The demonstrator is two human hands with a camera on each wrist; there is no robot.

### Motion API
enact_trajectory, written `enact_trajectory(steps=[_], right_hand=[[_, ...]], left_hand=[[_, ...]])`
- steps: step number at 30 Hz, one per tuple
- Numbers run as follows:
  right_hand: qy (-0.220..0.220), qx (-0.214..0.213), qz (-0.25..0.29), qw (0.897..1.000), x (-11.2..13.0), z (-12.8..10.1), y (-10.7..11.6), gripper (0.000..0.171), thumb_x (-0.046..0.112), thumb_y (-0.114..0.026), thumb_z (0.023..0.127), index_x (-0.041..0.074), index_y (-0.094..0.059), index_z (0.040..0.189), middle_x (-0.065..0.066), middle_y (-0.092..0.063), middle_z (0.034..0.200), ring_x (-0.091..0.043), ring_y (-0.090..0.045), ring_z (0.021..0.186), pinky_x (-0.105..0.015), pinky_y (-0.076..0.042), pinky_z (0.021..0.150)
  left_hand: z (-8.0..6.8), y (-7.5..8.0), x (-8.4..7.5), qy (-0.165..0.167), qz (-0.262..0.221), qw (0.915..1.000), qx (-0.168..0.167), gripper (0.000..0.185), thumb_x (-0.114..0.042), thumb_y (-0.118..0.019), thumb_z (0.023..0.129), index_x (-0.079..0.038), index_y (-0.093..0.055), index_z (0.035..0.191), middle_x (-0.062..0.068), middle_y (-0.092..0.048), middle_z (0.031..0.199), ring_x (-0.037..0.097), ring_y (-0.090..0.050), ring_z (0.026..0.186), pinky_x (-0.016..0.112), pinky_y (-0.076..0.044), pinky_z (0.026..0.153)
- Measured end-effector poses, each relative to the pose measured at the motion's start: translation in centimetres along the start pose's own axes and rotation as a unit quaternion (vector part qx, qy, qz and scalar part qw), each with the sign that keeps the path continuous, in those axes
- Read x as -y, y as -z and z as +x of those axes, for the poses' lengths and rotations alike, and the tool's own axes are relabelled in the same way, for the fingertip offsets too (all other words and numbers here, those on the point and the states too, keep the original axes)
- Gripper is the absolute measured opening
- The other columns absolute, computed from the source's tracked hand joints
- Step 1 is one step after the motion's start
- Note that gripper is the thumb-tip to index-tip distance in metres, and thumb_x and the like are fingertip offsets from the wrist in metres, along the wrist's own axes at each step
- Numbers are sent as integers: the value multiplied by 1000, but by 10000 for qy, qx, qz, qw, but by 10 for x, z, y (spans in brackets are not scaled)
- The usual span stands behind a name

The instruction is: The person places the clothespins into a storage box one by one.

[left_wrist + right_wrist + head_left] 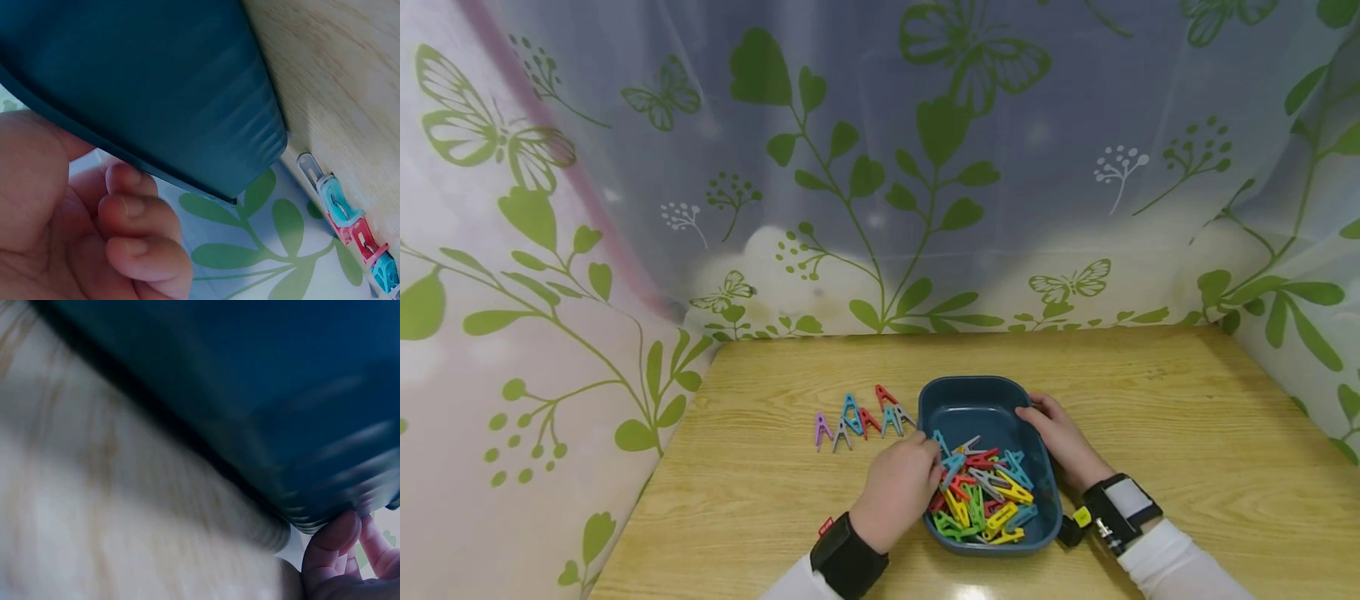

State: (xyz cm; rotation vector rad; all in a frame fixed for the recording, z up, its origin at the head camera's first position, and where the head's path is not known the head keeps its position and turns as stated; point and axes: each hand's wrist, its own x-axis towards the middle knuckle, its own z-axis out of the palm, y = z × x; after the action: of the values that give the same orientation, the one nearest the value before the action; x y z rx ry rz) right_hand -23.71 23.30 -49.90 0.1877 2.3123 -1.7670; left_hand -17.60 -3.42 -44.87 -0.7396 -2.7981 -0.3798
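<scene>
A dark blue plastic basin (979, 408) stands on the table, with a heap of colourful clothespins (1000, 521) inside its near part. My left hand (901, 483) reaches over the left rim with bent fingers, its fingertips at the heap. In the left wrist view, three curled fingers show below the rim of the basin (150, 94); the thumb and index tips are hidden, so a pinched clothespin cannot be made out. My right hand (1063, 437) grips the right rim near the far corner, its thumb (337, 534) against the outer wall in the right wrist view.
Left of the basin, several clothespins lie in a loose group on the wooden table (752, 492), among them a purple clothespin (823, 430) and a red clothespin (886, 395). A patterned curtain (880, 208) encloses the table at the back and sides.
</scene>
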Motion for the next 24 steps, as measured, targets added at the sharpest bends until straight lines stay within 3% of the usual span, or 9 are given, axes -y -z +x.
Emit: enact_trajectory(steps=[5, 24], right_hand=[[35, 7, 15, 10000, 0, 0, 0, 71, 46, -50, 107, 0, -25, 155, -25, -36, 153, -37, -48, 130, -40, -45, 102], [29, 46, -16, 10000, 1, -1, 0, 73, 47, -50, 107, 1, -24, 156, -25, -35, 154, -37, -48, 130, -41, -45, 103]], left_hand=[[0, -1, 2, 156, -7, 9999, -33, 16, -21, -79, 92, -15, -68, 82, -5, -56, 77, 4, -50, 63, 19, -40, 55], [1, -3, 5, 186, -5, 9998, 75, 16, -26, -78, 93, -15, -73, 83, -5, -54, 80, 4, -51, 63, 19, -41, 55]])
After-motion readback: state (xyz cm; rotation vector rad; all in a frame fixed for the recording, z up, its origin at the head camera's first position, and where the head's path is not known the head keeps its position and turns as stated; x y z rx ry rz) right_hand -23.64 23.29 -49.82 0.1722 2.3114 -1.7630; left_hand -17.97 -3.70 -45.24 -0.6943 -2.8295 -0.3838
